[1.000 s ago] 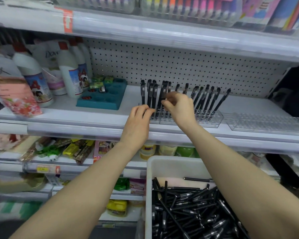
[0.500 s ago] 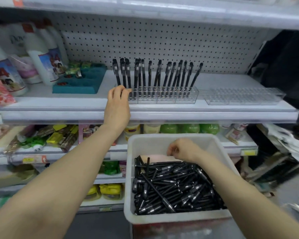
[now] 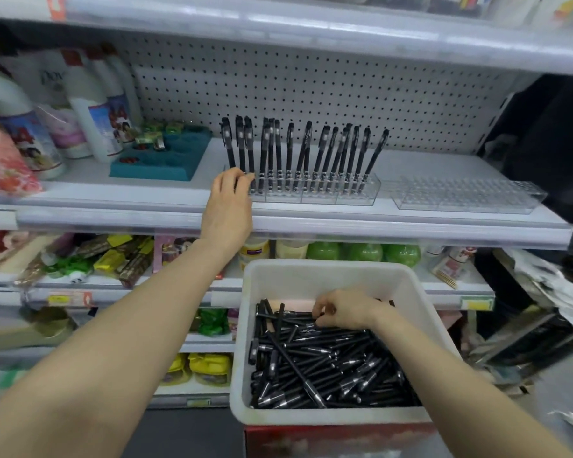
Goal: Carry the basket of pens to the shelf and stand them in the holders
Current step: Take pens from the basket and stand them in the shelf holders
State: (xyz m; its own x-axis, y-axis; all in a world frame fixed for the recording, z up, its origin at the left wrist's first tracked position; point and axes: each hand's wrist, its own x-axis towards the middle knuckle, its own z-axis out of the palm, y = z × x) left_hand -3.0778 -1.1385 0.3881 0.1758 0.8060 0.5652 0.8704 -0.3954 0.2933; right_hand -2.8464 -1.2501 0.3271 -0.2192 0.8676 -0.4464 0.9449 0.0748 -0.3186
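Note:
A white plastic basket stands below the shelf, heaped with black pens. My right hand is inside it at the far end of the pile, fingers curled round a black pen. On the shelf, a clear holder carries several black pens standing upright in a row. My left hand rests on the holder's left end, fingers lying over its edge. A second clear holder lies to the right with nothing in it.
A teal tray and white bottles stand left of the holders. Perforated back panel behind, another shelf edge overhead. Packaged goods fill the lower shelves; crumpled paper and clutter sit at the right.
My right hand left the standing pens, dropped into the basket and curled onto a pen there. My left hand stayed on the holder's left end.

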